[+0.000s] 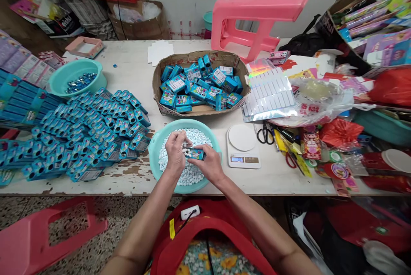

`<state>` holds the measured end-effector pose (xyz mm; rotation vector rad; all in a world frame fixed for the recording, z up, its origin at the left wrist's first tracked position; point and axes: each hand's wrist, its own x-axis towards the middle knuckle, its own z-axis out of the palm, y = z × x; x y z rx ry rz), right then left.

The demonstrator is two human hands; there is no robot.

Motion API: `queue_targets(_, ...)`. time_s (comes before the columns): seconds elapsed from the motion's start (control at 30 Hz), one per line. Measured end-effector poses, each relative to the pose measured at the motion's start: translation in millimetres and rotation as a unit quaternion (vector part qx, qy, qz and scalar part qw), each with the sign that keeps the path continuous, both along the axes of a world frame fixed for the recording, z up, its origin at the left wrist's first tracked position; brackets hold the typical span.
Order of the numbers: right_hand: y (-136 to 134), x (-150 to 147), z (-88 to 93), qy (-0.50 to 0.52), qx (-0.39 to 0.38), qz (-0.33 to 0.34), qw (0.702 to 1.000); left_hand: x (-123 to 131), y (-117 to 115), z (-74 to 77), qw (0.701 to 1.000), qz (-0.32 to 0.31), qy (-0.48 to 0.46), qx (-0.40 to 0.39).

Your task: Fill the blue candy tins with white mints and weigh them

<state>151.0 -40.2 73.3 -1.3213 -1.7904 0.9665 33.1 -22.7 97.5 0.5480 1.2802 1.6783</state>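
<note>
Over a turquoise basin (153, 155) full of small white candies (189, 177), my right hand (210, 162) grips a small blue candy box (197, 154), tilted with its end toward the left. My left hand (176, 150) is at that end, fingers curled around several white candies (186, 150). The candies between its fingers seem to touch the box's end, though the opening itself is hidden. Behind the basin, a cardboard tray (201, 114) holds many blue boxes (199, 91). Rows of similar blue boxes (105, 125) with holes in their tops stand on the left.
Right of the basin sits a white digital scale (243, 146) reading 0.0. Scissors (266, 133), pens and plastic bags crowd the right side. A turquoise bowl (99, 71) holds shiny blue pieces at far left. A pink stool (221, 18) rests at the back.
</note>
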Motion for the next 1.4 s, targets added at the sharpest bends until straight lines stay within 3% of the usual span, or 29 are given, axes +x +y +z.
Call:
queue_targets(0.47, 5.1, -4.5, 6.4, 0.038, -0.011, -0.01, 0.999, 3.1, 7.0, 11.6, 1.0, -0.005, -0.014, 0.003)
queue_targets(0.57, 4.0, -2.6, 10.0, 0.055, -0.018, -0.015, 0.998, 1.0, 6.4, 20.7, 0.999, 0.012, -0.051, 0.0)
queue_targets(0.7, -1.1, 5.5, 19.1, 0.09, -0.024, -0.007, 0.996, -2.3, 1.6, 40.6, 0.996, -0.025, -0.081, 0.023)
queue_targets(0.77, -2.0, 7.7, 18.6, 0.092, -0.033, -0.014, 0.995, -1.4, 0.5, 43.1, 0.996, -0.029, -0.077, 0.018)
queue_targets(1.03, 5.0, -1.9, -0.1, 0.082, -0.034, -0.006, 0.996, 5.7, 3.4, 8.4, 0.999, 0.021, 0.005, -0.032)
queue_targets(1.27, 14.6, -1.6, -2.8, 0.084, -0.021, -0.018, 0.996, 6.7, 12.2, 10.9, 0.999, 0.033, 0.012, -0.005)
queue_targets(1.4, 19.9, -0.5, -6.5, 0.083, -0.035, -0.017, 0.996, 7.1, 14.1, 2.5, 1.0, 0.003, 0.014, -0.007)
